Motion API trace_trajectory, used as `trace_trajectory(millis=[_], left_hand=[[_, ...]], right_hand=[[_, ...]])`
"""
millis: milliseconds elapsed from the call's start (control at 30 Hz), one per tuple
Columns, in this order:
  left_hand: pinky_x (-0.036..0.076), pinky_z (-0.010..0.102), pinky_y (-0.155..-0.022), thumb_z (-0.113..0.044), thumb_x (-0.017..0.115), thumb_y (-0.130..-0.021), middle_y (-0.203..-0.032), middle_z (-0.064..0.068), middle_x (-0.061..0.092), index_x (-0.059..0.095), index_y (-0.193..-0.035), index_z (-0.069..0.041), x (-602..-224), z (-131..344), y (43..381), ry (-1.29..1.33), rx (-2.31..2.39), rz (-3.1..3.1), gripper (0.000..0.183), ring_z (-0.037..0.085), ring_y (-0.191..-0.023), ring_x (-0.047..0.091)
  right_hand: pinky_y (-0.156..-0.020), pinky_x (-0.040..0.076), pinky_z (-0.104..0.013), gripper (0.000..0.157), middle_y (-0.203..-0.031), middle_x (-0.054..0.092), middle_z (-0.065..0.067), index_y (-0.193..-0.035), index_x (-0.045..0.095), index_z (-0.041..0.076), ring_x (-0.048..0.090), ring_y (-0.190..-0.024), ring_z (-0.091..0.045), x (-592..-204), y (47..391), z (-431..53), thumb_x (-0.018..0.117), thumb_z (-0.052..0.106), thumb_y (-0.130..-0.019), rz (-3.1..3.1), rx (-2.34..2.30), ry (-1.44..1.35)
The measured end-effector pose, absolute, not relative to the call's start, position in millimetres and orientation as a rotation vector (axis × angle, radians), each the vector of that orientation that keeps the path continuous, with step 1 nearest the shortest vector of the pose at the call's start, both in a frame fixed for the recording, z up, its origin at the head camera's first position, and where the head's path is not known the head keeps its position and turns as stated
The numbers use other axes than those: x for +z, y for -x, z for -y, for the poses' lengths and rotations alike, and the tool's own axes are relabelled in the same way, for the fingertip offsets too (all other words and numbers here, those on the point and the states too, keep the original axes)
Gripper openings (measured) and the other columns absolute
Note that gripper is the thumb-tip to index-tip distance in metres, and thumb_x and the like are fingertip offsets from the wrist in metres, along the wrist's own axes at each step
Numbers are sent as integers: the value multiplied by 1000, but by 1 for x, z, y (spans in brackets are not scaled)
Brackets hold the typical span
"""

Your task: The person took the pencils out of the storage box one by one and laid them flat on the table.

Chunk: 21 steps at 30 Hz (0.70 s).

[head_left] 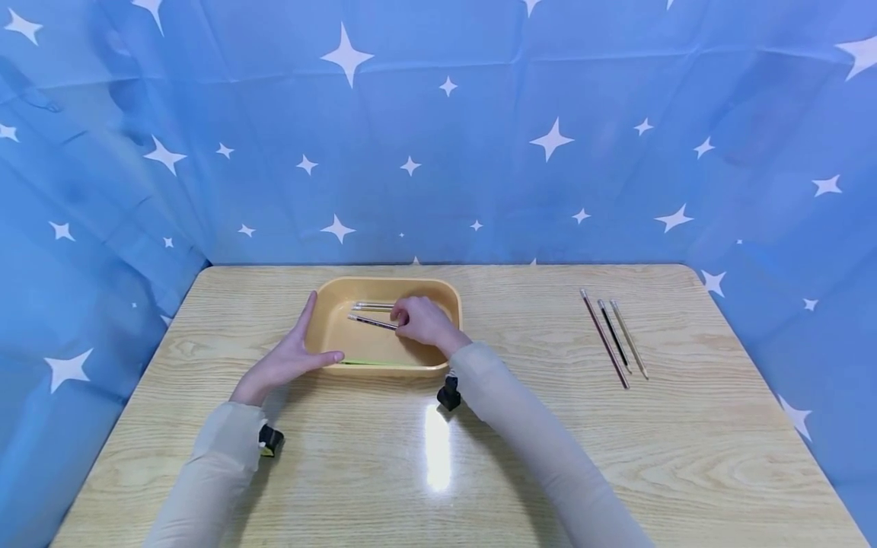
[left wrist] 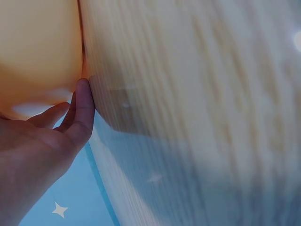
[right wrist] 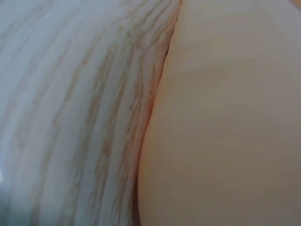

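Note:
A shallow orange-yellow tray [head_left: 363, 341] lies near the back of the table. My left hand [head_left: 291, 358] braces its near left corner, thumb along the front rim and fingers along the left side. In the left wrist view straight fingertips touch the outer wall of the tray [left wrist: 37, 52]. My right hand [head_left: 423, 321] reaches into the tray and pinches a dark patterned pencil [head_left: 372, 322] near one end. Two light pencils [head_left: 373, 307] lie behind it, partly hidden by the hand. A green strip, pencil-like [head_left: 377, 363], runs along the front inner wall. The right wrist view shows only the tray's outer wall [right wrist: 221, 122] and table.
Three pencils lie side by side on the right of the table: a reddish-brown one [head_left: 604, 339], a black one [head_left: 613, 335] and a natural-coloured one [head_left: 629, 339]. A blue curtain with white stars [head_left: 479, 190] hangs behind the wooden table [head_left: 356, 472].

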<state>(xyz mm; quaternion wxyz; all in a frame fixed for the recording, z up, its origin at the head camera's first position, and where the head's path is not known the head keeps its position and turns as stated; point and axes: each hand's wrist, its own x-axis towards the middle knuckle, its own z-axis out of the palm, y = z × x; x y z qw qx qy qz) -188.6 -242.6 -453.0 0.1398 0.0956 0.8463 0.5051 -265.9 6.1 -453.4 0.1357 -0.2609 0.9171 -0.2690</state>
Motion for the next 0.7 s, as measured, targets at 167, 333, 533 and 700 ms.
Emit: trace_trajectory(millis=[167,333,533,700], left_hand=[[7,55,-101,-33,72,-74,-147,4,-14,-17,-139,-34,-453,243,188,-269,1457,-2452,110,36,-131,0],[9,53,-102,-32,72,-74,-147,6,-13,-17,-139,-32,-453,243,189,-270,1476,-2447,110,36,-131,4],[8,54,-101,-29,72,-75,-147,6,-14,-17,-140,-29,-452,243,189,-293,1497,-2438,111,37,-131,3],[7,57,-100,-30,72,-75,-147,4,-14,-17,-140,-31,-453,243,188,-299,1479,-2446,110,37,-131,0]], right_hand=[[-65,44,-20,18,-77,59,5,-94,64,9,54,-71,-8,-453,267,-7,67,8,-77,-2582,-882,761],[-63,47,-21,21,-80,60,1,-97,63,6,56,-73,-12,-453,267,-8,67,6,-76,-2447,-1135,697],[-64,48,-26,21,-83,60,-2,-97,64,6,55,-75,-17,-444,261,-10,67,5,-77,-2368,-1347,667],[-66,46,-26,20,-85,60,-11,-97,64,-1,55,-76,-23,-424,250,-14,63,-1,-77,-2319,-1455,712]])
